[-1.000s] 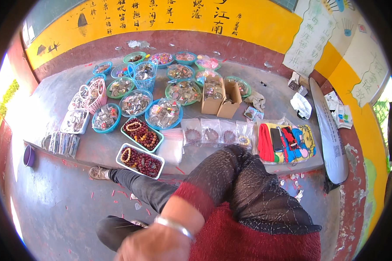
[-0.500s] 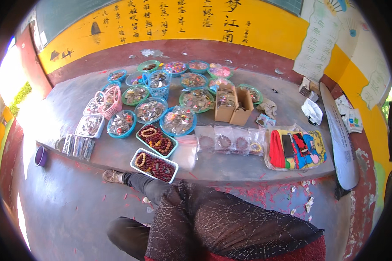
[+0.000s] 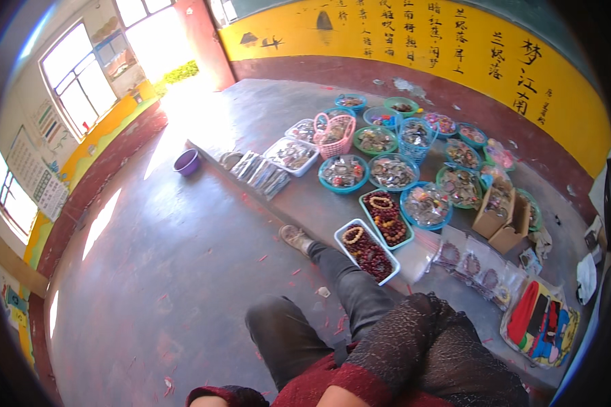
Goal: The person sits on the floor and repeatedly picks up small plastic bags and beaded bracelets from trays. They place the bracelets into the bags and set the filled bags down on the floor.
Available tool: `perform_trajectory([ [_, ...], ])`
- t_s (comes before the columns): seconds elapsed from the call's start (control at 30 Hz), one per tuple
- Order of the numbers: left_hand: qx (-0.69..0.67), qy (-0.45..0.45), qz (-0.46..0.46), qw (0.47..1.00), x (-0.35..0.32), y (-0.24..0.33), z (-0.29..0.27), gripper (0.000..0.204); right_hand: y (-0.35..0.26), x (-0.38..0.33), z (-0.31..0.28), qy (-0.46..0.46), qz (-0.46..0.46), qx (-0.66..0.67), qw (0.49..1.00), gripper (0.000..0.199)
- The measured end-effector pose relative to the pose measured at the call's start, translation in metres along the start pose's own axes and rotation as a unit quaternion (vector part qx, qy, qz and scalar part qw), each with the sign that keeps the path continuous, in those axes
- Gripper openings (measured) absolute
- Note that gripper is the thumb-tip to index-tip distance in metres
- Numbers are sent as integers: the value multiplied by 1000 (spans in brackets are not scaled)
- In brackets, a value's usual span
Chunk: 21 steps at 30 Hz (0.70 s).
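Note:
Neither of my hands shows. At the lower edge, small parts of my bare arms (image 3: 339,397) come out beside dark red cloth, and black patterned cloth (image 3: 400,339) covers my lap. Nearest to me on the raised floor is a white tray (image 3: 390,277) of dark red bead strings (image 3: 370,254), with a pale bead bracelet on top. Behind it lies a pale green tray (image 3: 407,239) with more bead strings. To the right are clear bags with bracelets (image 3: 472,263) and a folded bright cloth pack (image 3: 543,319).
Several round baskets of small packaged items (image 3: 428,205) stand behind the trays, with a pink handled basket (image 3: 335,132) and cardboard boxes (image 3: 509,234). A purple basin (image 3: 187,161) sits at left below the platform edge. My shoe (image 3: 294,237) rests near that edge.
My view has swung to the left, so the goods now appear further right and tilted. Windows and the left wall have come in. My arms now show at the lower edge.

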<state>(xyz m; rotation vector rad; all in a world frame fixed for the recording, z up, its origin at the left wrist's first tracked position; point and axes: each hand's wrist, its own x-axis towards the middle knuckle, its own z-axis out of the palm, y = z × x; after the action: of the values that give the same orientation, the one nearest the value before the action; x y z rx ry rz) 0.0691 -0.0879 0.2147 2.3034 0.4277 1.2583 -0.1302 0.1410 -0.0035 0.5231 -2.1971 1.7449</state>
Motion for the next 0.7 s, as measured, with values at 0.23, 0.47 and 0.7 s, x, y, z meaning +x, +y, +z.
perform_trajectory([
  [0.23, 17, 5, 25, 1000, 2, -9, -4, 28, 11, 0, 11, -4, 22, 0, 1000, 14],
  [0.47, 40, 14, 16, 999, 3, 1, 0, 28, 8, 1, 7, -2, 30, 8, 1000, 14],
  [0.7, 67, 46, 13, 997, -4, 7, 5, 28, -34, 22, 23, -54, -23, 75, 995, 14],
])
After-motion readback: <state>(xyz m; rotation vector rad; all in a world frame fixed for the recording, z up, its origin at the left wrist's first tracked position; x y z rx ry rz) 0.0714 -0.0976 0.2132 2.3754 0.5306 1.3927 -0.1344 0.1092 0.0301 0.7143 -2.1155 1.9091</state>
